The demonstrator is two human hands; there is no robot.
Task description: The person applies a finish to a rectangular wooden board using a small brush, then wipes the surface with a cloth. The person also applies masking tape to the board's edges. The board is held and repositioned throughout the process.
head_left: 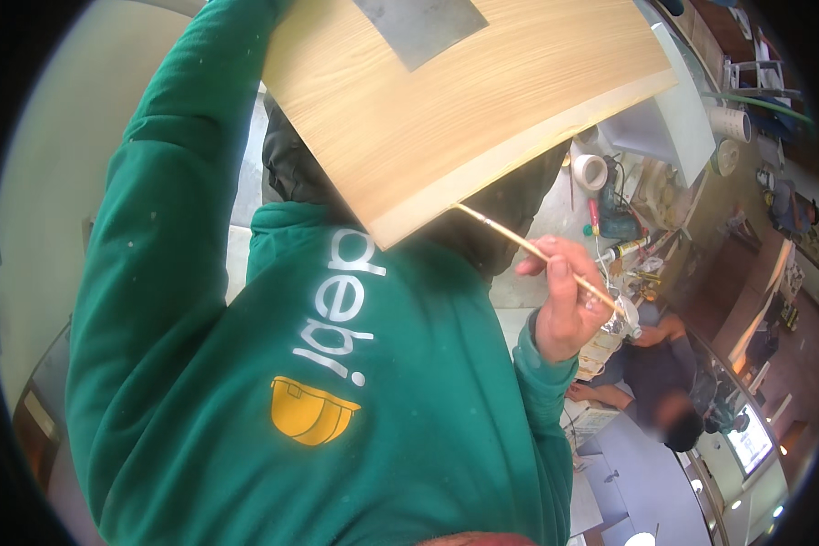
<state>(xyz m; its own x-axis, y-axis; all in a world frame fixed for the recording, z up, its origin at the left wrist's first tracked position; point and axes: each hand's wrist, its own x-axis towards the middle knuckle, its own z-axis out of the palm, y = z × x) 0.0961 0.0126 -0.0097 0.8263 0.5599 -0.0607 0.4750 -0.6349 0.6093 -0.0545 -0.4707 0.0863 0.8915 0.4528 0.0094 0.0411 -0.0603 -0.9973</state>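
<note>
My right hand is closed around a slim paintbrush with a light wooden handle. The brush tip touches the lower edge of a wood-grain board, near its bottom corner. A paler strip runs along that edge. On the board's face, at the top, lies a dark grey rectangular piece. The left arm, in a green sleeve, reaches up along the board's left side. My left hand is beyond the top of the picture. The board is tilted in front of my green sweatshirt.
To the right, a cluttered work surface holds a roll of tape, a green power drill and several small tools. A curved white sheet stands beside the board. Another person is at the lower right, close to my right hand.
</note>
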